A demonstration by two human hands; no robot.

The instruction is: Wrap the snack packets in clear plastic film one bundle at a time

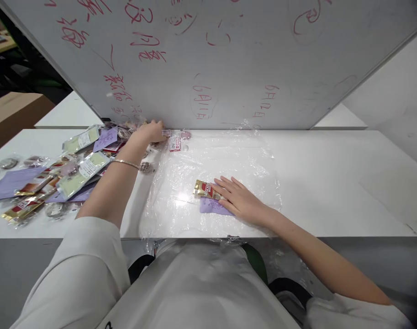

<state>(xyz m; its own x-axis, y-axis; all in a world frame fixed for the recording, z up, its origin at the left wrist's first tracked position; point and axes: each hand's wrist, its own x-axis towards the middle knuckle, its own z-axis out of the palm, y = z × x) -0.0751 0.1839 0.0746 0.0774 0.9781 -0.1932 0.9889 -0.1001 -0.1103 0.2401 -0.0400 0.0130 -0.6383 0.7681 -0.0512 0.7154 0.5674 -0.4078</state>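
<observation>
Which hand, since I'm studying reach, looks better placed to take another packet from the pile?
Probably the left: the left hand is at the far end of the pile, while the right hand lies spread over the gold sachet and purple packet, away from it.

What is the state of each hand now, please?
Left hand: at heaped small plastic packets; grip cannot be told.
Right hand: open, over gold-and-red foil stick packet and flat purple packet.

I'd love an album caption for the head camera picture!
Right hand spread over a Nescafé sachet and purple packet; left hand at the packet pile near the whiteboard.
</observation>
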